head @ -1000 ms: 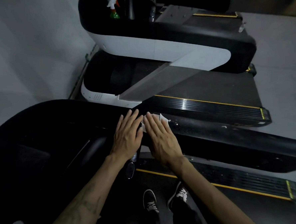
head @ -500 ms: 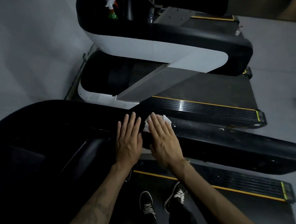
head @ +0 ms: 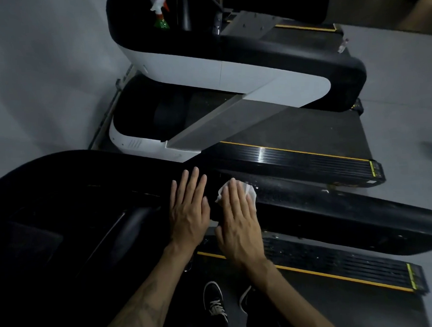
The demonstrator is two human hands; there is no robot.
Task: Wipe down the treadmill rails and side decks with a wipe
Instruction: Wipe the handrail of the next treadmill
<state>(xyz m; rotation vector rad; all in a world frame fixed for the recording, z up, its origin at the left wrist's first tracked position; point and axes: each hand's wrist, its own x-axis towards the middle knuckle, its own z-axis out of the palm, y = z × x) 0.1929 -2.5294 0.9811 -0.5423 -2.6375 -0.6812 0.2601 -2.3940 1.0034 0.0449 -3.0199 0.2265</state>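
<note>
A long black treadmill rail (head: 339, 216) runs from the console at the left out to the right. My right hand (head: 238, 220) lies flat on it with straight fingers, pressing a crumpled white wipe (head: 250, 190) that shows past the fingertips. My left hand (head: 188, 205) rests flat on the rail just left of it, fingers spread and straight, holding nothing. Below the rail lies the black ribbed side deck (head: 342, 264) with a yellow stripe. Dust specks show on the rail to the right of the wipe.
A second treadmill (head: 229, 69), white and black, stands beyond, with its own side deck (head: 298, 160) and a spray bottle (head: 160, 15) in its console. A grey wall is at the left, grey floor at the right. My shoes (head: 214, 302) stand on the belt.
My right hand has slid the wipe a little to the right along the rail, so the two hands are now slightly apart. The left hand stays in place.
</note>
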